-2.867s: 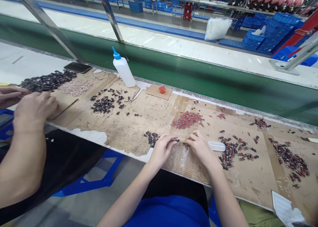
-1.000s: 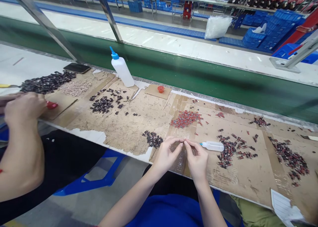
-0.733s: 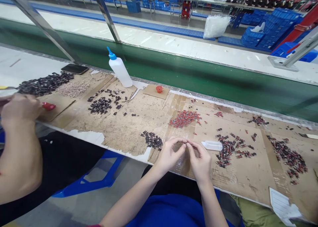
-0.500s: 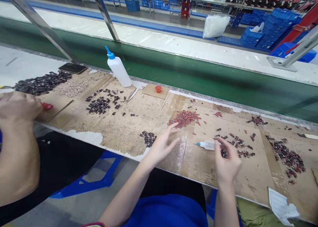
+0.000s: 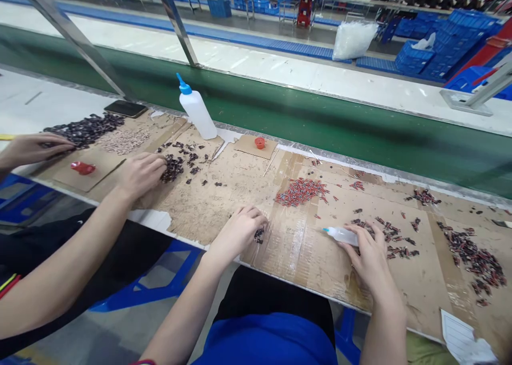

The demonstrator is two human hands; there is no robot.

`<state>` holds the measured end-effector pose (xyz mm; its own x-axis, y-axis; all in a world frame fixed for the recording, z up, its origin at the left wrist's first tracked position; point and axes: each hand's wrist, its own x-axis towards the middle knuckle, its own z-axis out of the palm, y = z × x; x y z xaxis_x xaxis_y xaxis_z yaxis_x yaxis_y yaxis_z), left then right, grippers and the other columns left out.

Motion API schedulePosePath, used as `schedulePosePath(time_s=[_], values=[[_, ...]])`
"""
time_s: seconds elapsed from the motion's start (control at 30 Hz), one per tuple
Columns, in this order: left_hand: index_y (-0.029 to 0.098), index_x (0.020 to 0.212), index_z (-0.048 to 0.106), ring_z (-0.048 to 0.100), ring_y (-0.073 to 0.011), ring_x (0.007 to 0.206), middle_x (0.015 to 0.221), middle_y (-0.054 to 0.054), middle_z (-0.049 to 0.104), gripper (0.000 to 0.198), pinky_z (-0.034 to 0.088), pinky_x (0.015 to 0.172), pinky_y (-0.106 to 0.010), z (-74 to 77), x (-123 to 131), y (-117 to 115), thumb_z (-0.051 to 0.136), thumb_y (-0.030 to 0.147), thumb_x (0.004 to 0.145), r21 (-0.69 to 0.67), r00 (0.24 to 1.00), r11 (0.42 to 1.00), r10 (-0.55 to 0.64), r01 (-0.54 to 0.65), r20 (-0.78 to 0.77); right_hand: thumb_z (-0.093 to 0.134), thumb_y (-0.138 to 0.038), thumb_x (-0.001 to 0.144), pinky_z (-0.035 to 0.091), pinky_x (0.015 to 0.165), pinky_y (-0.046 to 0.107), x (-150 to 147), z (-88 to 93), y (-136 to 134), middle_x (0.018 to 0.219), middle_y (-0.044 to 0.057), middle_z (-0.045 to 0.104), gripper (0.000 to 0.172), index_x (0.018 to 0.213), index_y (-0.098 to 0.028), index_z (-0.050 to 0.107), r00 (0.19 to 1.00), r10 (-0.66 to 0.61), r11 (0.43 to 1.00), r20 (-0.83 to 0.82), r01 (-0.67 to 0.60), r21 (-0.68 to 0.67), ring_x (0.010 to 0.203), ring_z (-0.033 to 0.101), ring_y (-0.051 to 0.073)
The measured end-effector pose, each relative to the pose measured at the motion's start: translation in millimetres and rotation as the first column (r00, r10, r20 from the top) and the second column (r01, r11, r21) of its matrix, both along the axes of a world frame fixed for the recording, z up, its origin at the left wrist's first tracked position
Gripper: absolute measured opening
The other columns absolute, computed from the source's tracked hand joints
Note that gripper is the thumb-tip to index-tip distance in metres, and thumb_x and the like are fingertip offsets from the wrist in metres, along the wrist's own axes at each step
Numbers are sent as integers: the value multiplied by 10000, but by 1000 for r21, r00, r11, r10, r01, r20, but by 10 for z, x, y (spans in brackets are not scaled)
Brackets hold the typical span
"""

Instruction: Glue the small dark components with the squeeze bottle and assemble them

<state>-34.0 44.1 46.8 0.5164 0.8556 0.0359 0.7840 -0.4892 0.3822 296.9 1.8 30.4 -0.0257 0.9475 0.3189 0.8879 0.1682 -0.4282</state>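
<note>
My left hand (image 5: pixel 241 230) is over a small pile of black parts (image 5: pixel 259 235) near the table's front edge. Its fingers are curled down together, and the tips are hidden, so what they pinch cannot be seen. Held between the thumb and fingers of my right hand (image 5: pixel 370 248) is a small clear squeeze bottle (image 5: pixel 340 235) with a blue tip pointing left. Beyond and between my hands lies a heap of small red-and-dark pieces (image 5: pixel 302 191). Several black-and-red parts (image 5: pixel 394 237) are scattered right of the bottle.
A co-worker's hands (image 5: pixel 142 176) work at the left, by black parts (image 5: pixel 173 168) and a red object (image 5: pixel 82 168). At the back stand a large white squeeze bottle (image 5: pixel 199 114) and a red cap (image 5: pixel 260 142). A bigger pile (image 5: pixel 476 258) lies right. A green belt (image 5: pixel 300 109) runs behind.
My left hand has moved left and down onto the small black pile, its fingers curling. My right hand keeps the small bottle. The co-worker's hands have shifted over the parts.
</note>
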Motion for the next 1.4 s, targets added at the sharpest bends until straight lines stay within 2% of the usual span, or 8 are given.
schedulePosePath(time_s=[0.1,0.2,0.3,0.43,0.53,0.87,1.17,1.4], values=[[198,885,689,606,-245,930,930,-73,683,301,456,826,-390,-23,-59,7,475,-6,829,10,999,999,41,-41,1,578,-574,804,493,838,432,-94,92,-55,1032,122,698,438,1050,-219,651,974,-69,997,-214,59,-53,1027,608,302],[195,862,685,605,-233,885,885,-68,670,268,453,798,-371,-54,-95,20,478,25,854,20,999,999,42,-42,-2,690,-541,716,520,693,353,-211,148,-118,935,88,723,427,992,-216,668,854,-147,989,-498,119,-89,807,658,241],[188,867,664,594,-234,886,873,-59,659,190,445,787,-362,-67,-69,37,502,90,888,16,1000,1000,22,-22,-16,747,-502,643,496,574,313,-348,146,-139,827,74,723,379,859,-196,692,634,-176,982,-753,172,-84,667,635,206],[166,908,634,577,-245,924,925,-71,658,164,426,811,-377,-84,78,24,483,101,916,25,1000,999,25,-25,-14,769,-446,581,396,434,240,-571,108,-100,706,41,686,339,770,-180,674,248,-215,955,-945,254,-150,550,582,157],[168,922,636,566,-232,926,915,-68,661,160,414,841,-376,-124,248,-29,484,120,930,31,998,999,-28,26,53,755,-437,592,359,405,218,-756,75,-57,651,19,654,313,735,-177,654,116,-243,951,-963,227,-212,510,549,132],[199,1041,654,577,-233,985,979,-76,673,165,437,875,-398,-211,427,-151,546,202,917,23,962,999,-46,41,271,727,-501,641,396,465,230,-1031,-58,4,632,-12,607,374,774,-172,608,188,-308,937,-933,232,-263,534,535,127],[216,1040,645,653,-220,997,998,-62,742,186,425,901,-401,-274,431,-132,566,155,883,-38,919,999,0,17,395,714,-488,646,455,517,288,-1063,16,-76,536,23,620,346,566,-168,611,431,-343,930,-835,282,-236,513,556,167],[215,996,661,680,-210,919,932,-44,764,163,423,882,-386,-297,450,-130,627,162,846,-53,910,998,63,-45,411,691,-475,663,484,509,296,-1089,62,-70,514,26,626,342,541,-165,618,503,-359,927,-786,289,-239,494,571,179]])
